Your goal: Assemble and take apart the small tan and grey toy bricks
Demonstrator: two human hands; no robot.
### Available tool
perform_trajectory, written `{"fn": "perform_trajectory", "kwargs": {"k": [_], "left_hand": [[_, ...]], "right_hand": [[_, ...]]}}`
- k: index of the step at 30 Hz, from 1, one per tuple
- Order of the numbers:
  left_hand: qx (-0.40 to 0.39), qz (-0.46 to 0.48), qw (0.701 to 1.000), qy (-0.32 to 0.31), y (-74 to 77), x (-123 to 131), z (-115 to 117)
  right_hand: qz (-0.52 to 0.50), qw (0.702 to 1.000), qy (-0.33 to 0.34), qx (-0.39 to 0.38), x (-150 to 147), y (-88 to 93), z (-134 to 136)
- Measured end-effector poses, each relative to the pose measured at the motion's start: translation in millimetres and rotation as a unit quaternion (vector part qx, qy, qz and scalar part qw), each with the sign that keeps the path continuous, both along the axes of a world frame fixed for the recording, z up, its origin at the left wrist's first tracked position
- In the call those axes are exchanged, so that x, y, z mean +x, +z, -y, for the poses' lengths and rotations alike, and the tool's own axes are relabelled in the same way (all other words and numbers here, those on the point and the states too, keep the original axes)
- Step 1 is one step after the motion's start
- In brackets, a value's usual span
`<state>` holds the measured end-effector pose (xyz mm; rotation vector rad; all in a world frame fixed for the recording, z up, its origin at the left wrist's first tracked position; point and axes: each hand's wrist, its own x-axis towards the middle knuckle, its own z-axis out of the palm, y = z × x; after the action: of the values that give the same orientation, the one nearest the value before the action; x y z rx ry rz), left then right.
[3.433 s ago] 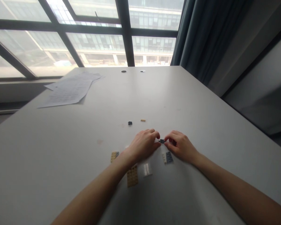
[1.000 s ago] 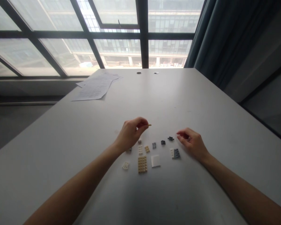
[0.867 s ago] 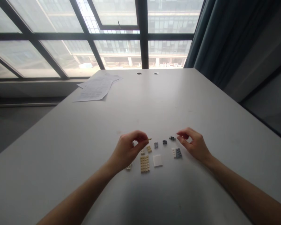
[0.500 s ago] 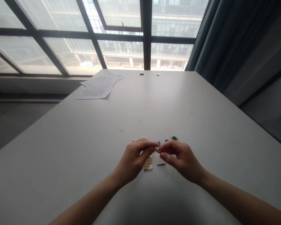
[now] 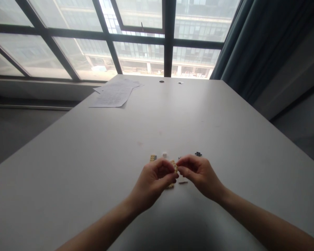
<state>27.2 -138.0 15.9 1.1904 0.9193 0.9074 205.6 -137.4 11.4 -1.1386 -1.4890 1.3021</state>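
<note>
White table (image 5: pixel 157 118), papers (image 5: pixel 113 96), small bricks (image 5: pixel 152 158)

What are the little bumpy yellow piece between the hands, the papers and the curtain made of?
The bumpy piece looks like plastic, from its studs; its shine is hard to tell. The papers seem matt paper: thin, overlapping sheets with faint print. The curtain is probably dull cloth, since it hangs in soft folds.
</note>
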Motion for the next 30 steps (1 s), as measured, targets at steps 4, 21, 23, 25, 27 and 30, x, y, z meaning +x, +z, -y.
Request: {"fn": "perform_trajectory", "kwargs": {"k": [4,21,23,25,27,30], "left_hand": [[0.002,-0.014,1.000,-0.013,-9.5,-1.9,2.5],[0.438,-0.441,0.784,-0.002,-23.0,-27.1,-18.0],[0.460,-0.494,0.737,-0.024,-27.0,-27.3,-20.1],[0.475,-0.516,0.711,-0.052,-29.2,-25.1,-20.1],[0.483,-0.525,0.697,-0.073,-30.2,-22.7,-19.6],[0.482,-0.530,0.691,-0.092,-30.9,-20.9,-19.7]], "right_hand": [[0.007,0.999,0.047,0.020,4.1,-2.3,2.9],[0.273,0.938,0.014,0.216,33.7,-6.3,-33.1],[0.298,0.929,0.028,0.220,33.6,-8.0,-42.8],[0.318,0.919,0.046,0.227,29.4,-9.9,-49.1],[0.341,0.911,0.063,0.225,23.4,-12.5,-52.3],[0.375,0.899,0.085,0.212,16.6,-17.2,-54.1]]}}
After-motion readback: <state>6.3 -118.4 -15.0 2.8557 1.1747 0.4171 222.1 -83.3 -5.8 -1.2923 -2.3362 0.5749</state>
